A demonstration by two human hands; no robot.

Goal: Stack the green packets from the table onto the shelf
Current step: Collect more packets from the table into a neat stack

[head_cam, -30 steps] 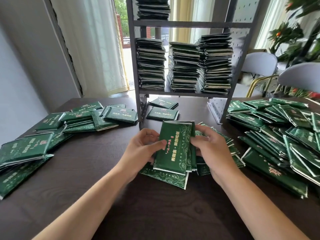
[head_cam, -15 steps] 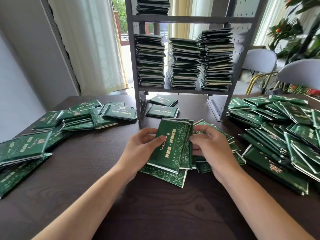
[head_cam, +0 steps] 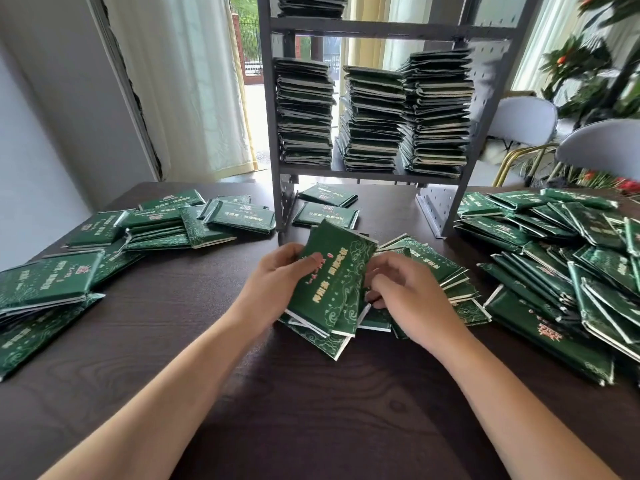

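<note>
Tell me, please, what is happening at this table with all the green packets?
A person is gathering green packets for the shelf. The left hand and right hand together hold a small bundle of packets tilted above the dark table. Three tall stacks already fill one shelf level, while loose packets lie in heaps on both sides of the table.

Green packets (head_cam: 332, 275) (swirl-patterned), dark wood-grain table (head_cam: 311, 410).

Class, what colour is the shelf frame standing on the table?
Grey, seen in the head view: the shelf frame.
</note>
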